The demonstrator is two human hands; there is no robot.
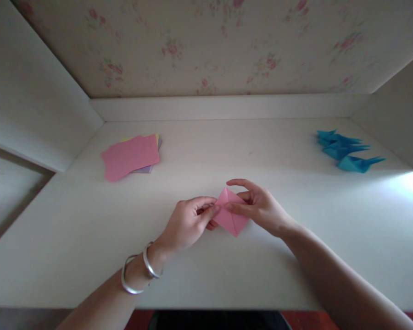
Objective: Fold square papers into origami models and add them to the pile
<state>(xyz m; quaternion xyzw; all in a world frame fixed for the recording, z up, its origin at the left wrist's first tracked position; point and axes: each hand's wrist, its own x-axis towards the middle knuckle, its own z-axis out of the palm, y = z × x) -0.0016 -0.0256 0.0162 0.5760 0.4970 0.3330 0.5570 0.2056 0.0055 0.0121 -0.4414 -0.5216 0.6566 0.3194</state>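
Note:
A pink folded paper (pixel 234 223), diamond-shaped with a crease down its middle, is held just above the white desk. My left hand (pixel 192 222) pinches its left corner between thumb and fingers. From the right, my right hand (pixel 261 206) grips the same paper, its thumb lying across the front face near the centre crease. The right index finger is raised and curved by the top corner. The fingers behind the paper are partly hidden. Two silver bangles (pixel 137 270) circle my left wrist.
A stack of pink paper sheets (pixel 132 158), with yellow and purple edges showing beneath, lies at the back left of the desk (pixel 89 256). Several blue folded paper figures (pixel 354 163) stand in a row at the back right. Flowered wallpaper (pixel 179 59) rises behind.

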